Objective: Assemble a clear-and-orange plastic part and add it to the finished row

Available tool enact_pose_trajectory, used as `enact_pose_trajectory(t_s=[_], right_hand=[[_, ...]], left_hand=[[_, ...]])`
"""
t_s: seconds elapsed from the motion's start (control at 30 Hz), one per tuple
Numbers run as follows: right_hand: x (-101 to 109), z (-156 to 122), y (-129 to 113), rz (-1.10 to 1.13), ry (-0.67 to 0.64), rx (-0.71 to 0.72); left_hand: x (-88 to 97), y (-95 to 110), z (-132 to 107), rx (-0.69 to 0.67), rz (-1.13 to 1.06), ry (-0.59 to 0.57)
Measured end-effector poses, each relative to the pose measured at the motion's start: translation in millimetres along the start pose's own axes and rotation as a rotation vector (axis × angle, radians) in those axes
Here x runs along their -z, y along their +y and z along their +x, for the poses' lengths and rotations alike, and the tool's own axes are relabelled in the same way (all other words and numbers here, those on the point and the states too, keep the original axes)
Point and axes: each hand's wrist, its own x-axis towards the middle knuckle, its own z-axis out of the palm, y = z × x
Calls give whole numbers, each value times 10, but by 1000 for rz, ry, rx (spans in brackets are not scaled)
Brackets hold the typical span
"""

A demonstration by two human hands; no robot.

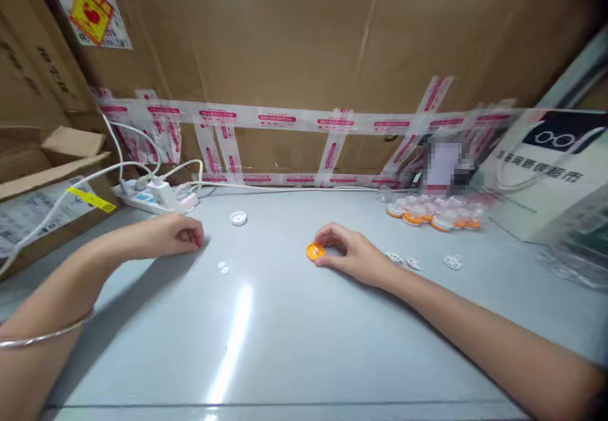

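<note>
My right hand (349, 253) rests on the grey table (285, 332) with its fingertips pinched on a small orange disc (315, 252). My left hand (178, 234) lies on the table to the left, fingers curled into a loose fist; what it holds, if anything, is hidden. Two tiny white pieces (223, 267) lie between the hands. A white round cap (238, 218) sits farther back. Small white wheel-like parts (412, 262) lie just right of my right wrist.
A pile of orange and clear discs (432, 213) sits at the back right. A white power strip (154, 198) with cables lies at the back left. Taped cardboard walls (294, 60) close the back, cardboard boxes (42, 180) stand left, and a white bag (546, 174) right.
</note>
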Motion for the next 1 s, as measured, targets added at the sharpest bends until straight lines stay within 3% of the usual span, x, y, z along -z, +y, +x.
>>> enact_pose_trajectory(t_s=[0.17,0.27,0.43,0.57,0.7,0.83,1.0], right_hand=[[-29,-53,8,67,-16,-3],[-39,-57,-5,80,-24,2],[-60,-45,9,86,-26,21],[-65,-45,41,107,-39,46],[-59,-42,45,115,-44,71],[-57,-36,31,121,-37,78],[-62,-31,33,130,-38,58]], left_hand=[[-18,165,-11,-35,3,172],[-76,445,27,-182,-73,278],[-195,1028,198,-462,9,223],[-328,1343,452,-586,-71,333],[-535,1399,672,-663,-221,443],[-673,1330,752,-722,-135,495],[-704,1292,754,-751,-47,531]])
